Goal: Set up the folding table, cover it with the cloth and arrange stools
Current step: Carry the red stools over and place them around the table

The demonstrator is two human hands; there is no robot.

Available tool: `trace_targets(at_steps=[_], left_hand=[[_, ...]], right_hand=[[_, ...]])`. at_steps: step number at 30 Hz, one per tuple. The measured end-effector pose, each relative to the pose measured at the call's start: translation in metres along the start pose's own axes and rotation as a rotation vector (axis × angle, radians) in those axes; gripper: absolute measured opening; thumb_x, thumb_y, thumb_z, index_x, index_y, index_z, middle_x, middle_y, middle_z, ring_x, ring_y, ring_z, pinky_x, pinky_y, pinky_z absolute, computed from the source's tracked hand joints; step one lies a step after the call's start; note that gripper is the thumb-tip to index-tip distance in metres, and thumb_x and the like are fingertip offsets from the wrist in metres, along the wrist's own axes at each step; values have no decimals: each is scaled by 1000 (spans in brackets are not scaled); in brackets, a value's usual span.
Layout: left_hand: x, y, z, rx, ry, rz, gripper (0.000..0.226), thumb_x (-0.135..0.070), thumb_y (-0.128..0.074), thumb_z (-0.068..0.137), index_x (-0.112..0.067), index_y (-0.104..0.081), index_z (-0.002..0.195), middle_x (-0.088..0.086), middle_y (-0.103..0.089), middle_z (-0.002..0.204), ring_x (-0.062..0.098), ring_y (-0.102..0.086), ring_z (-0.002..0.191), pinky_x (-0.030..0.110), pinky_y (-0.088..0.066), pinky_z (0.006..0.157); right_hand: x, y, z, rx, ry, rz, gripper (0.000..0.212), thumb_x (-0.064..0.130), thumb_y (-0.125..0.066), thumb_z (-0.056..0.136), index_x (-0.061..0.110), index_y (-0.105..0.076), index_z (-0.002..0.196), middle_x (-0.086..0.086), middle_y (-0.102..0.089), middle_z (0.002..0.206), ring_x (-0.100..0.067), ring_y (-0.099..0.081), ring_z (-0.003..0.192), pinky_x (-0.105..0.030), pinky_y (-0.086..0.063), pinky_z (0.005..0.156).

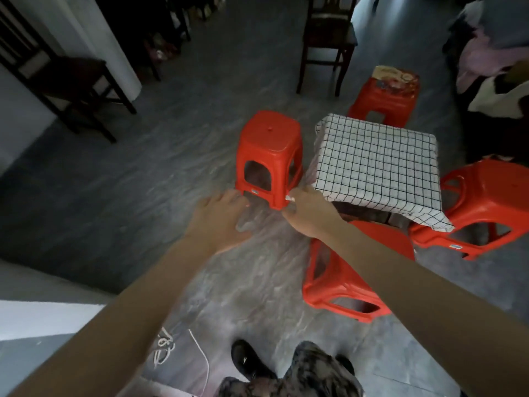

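I am reaching both arms down toward the red stool [269, 150], which is standing upright just left of the table. My left hand [220, 222] is hanging spread and relaxed near its front leg, holding nothing. My right hand [309, 210] is lying at the other front leg (whether it is gripping, I cannot tell). The checked cloth [378, 164] is covering the table, with three more red stools around it.

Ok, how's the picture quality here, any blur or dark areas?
Head view: the left hand is motion-blurred, the floor looks streaky, the far dark chairs sit in dim light, and wide-angle distortion bends the checked cloth.
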State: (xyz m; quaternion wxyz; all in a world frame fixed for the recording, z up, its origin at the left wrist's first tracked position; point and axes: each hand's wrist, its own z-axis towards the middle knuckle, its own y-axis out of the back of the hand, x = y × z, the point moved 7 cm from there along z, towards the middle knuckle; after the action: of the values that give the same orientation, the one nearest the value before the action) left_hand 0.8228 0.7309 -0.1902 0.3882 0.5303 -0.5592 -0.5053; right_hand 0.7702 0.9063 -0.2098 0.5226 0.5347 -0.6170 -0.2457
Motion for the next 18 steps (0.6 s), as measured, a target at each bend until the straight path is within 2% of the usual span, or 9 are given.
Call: trace_targets(at_steps=[5,9,18], left_hand=[[56,18,12,28,-36,-12,66,-53,-68,76,-29,-48,134,-1,-40,143,25,-42,129,39,-35,105],[93,34,42,41,-91,-11,62,-52,-69,76,-32,-50,131,-3,-41,141,24,-41,129,42,-36,106],[161,55,158,102,-238,61,59,-47,-68,78,-29,-50,131,-2,-41,142,26,-44,127,39,-39,102]], right_hand=[[44,-5,28,-21,-30,34,40,38,-54,88,17,-56,122,-13,-49,124,-35,-47,120,-50,-44,99],[56,-5,64,-21,-76,55,44,38,-56,86,18,-56,125,-12,-49,125,-33,-46,122,-49,-43,101],[71,2,175,-35,-218,109,46,35,-54,87,13,-53,128,-14,-47,127,-35,-48,120,-50,-43,100]])
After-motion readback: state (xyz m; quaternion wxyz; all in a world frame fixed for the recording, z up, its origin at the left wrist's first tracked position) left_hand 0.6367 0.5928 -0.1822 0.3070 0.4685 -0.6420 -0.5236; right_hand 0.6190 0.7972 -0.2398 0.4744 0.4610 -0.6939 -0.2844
